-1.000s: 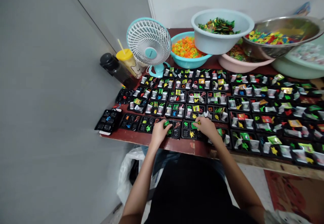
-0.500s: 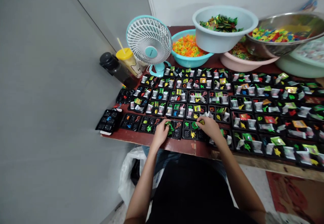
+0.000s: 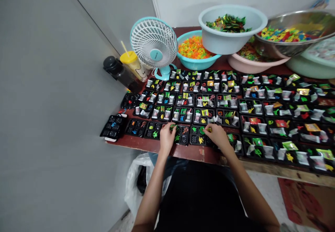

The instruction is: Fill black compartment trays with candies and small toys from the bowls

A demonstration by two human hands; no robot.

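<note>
Left hand point(image 3: 166, 138) and right hand point(image 3: 217, 135) apart, fingers curled, grip of each unclear, left over black compartment tray point(image 3: 184, 140) holding green plastic pieces point(image 3: 177, 138), right over neighbouring tray point(image 3: 194, 141), front edge of red-brown table point(image 3: 183, 151).

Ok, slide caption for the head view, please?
Left hand and right hand at black compartment trays with toy figures, a desk fan and light-blue basin behind.

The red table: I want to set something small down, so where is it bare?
The red table has a bare strip between the front trays and its near edge, with room between the forearms. Behind, it is crowded: trays packed back toward the fan and basins. Rightward, trays nearly reach the wooden edge.
</note>
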